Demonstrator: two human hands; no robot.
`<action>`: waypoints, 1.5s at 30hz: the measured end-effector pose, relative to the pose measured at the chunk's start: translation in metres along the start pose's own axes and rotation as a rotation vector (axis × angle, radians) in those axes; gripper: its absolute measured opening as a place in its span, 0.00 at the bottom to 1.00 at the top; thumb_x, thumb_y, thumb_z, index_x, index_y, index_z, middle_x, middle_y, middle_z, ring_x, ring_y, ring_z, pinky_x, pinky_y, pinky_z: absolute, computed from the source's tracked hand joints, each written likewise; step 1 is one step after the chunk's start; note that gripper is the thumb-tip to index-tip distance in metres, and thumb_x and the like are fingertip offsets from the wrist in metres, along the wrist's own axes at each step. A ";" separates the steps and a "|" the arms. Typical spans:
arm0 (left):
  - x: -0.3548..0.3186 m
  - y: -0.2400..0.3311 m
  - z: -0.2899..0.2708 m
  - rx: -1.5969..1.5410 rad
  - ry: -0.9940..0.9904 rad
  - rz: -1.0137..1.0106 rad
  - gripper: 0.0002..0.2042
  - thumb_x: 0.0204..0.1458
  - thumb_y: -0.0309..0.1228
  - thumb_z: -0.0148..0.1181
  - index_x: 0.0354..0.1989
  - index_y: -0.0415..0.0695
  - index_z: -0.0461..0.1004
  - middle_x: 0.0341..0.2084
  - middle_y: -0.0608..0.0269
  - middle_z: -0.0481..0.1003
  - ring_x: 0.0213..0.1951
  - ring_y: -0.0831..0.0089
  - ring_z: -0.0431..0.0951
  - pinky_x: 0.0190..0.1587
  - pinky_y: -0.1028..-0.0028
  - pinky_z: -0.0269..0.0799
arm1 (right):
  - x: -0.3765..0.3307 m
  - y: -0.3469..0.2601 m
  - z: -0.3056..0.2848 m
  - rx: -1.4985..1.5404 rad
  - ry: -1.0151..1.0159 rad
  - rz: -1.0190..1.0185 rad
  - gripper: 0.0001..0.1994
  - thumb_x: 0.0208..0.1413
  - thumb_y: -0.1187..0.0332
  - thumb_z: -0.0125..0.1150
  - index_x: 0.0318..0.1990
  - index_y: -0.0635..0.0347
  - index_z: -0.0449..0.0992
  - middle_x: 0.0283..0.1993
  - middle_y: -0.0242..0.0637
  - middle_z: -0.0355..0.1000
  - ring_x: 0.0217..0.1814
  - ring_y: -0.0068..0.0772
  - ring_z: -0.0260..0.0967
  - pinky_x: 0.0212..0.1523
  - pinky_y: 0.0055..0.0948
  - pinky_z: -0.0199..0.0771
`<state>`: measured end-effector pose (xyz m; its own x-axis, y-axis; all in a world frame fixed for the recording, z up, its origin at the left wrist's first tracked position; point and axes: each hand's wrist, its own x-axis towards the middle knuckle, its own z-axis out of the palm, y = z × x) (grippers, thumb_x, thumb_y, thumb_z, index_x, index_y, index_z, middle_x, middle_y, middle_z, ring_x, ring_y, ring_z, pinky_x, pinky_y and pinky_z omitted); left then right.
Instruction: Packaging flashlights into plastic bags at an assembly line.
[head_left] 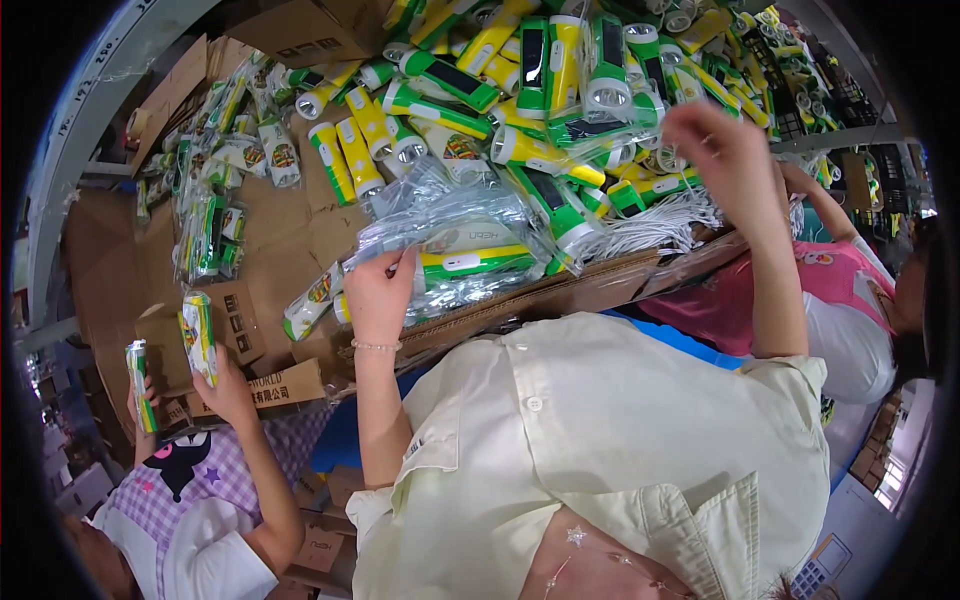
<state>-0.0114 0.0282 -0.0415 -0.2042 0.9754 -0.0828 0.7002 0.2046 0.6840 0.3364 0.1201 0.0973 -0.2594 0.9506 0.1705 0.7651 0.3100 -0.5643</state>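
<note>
Your left hand (378, 290) pinches the near end of a clear plastic bag holding a green-and-yellow torch (470, 262), mid-frame, fingers closed on the film. Your right hand (725, 160), upper right, hangs over the heap of loose green-and-yellow torches (560, 70), fingers curled; whether they grip anything, you cannot tell. The cardboard table edge (600, 285) runs just below the bag.

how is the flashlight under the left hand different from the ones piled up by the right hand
The flashlight under the left hand, a bagged flashlight, lies flat and alone inside a clear plastic bag on the cardboard; the piled flashlights are bare, with no bag. The bagged one lies crosswise, while the piled ones are heaped on each other at many angles. The right hand hovers at the pile's edge. Both kinds are green and yellow.
</note>
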 end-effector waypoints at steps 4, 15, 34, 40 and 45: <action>0.002 -0.003 -0.001 -0.033 -0.004 -0.030 0.13 0.50 0.35 0.60 0.27 0.35 0.78 0.07 0.62 0.67 0.11 0.80 0.67 0.17 0.76 0.60 | 0.009 -0.058 0.035 0.914 0.200 -0.213 0.04 0.55 0.76 0.56 0.38 0.62 0.73 0.32 0.42 0.74 0.28 0.25 0.72 0.28 0.21 0.73; 0.001 -0.013 0.002 -0.189 -0.063 -0.089 0.15 0.52 0.35 0.58 0.18 0.36 0.75 0.07 0.68 0.66 0.11 0.83 0.65 0.16 0.78 0.58 | -0.034 -0.060 0.200 1.261 -0.451 0.272 0.10 0.61 0.66 0.53 0.37 0.66 0.72 0.28 0.40 0.74 0.24 0.27 0.72 0.25 0.21 0.72; -0.001 -0.007 0.002 -0.201 -0.084 -0.138 0.12 0.50 0.35 0.59 0.28 0.35 0.77 0.11 0.50 0.70 0.14 0.66 0.70 0.21 0.70 0.63 | -0.045 -0.051 0.222 0.213 -0.106 -0.042 0.10 0.42 0.63 0.69 0.25 0.58 0.76 0.23 0.38 0.74 0.25 0.40 0.73 0.28 0.33 0.72; -0.003 -0.008 -0.001 -0.185 -0.069 -0.119 0.13 0.49 0.36 0.59 0.29 0.36 0.77 0.12 0.50 0.70 0.14 0.65 0.70 0.22 0.69 0.64 | 0.001 -0.084 0.162 1.125 -0.210 0.247 0.07 0.49 0.75 0.64 0.36 0.67 0.77 0.31 0.40 0.77 0.30 0.27 0.75 0.32 0.23 0.75; -0.002 -0.013 0.002 -0.216 -0.118 -0.222 0.12 0.50 0.35 0.59 0.30 0.37 0.78 0.10 0.55 0.70 0.13 0.73 0.70 0.20 0.72 0.63 | 0.005 -0.124 0.147 1.484 0.062 -0.124 0.05 0.49 0.78 0.61 0.34 0.70 0.76 0.33 0.48 0.75 0.32 0.33 0.75 0.32 0.29 0.78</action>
<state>-0.0189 0.0238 -0.0516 -0.2463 0.9143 -0.3217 0.4837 0.4035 0.7767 0.1533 0.0843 0.0500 -0.2227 0.9309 0.2895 -0.5518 0.1245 -0.8247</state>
